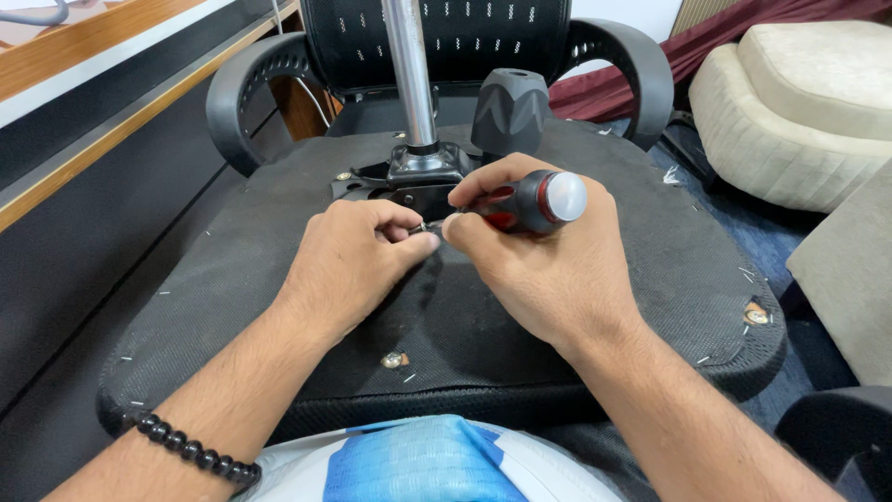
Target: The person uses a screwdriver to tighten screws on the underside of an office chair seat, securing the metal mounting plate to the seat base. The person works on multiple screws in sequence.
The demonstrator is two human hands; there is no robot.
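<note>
The chair seat [557, 307] lies upside down, and its metal plate [418, 177] sits at the middle. Just in front of the plate, the right hand [548, 260] is closed around a screwdriver [530, 202]. The left hand [358, 256] pinches a small screw [429, 226] at its tip. Best to keep the tool straight and turn slowly.

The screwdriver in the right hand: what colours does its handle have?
The screwdriver handle is black and red with a silver end cap, seen in the head view.

The right hand [548, 265] grips a red-and-black screwdriver with a silver cap [534, 202]. The left hand [358, 260] pinches a small metal part at its tip, over the upturned black fabric-covered chair seat [641, 260], beside the chrome gas-lift column [411, 74].
</note>
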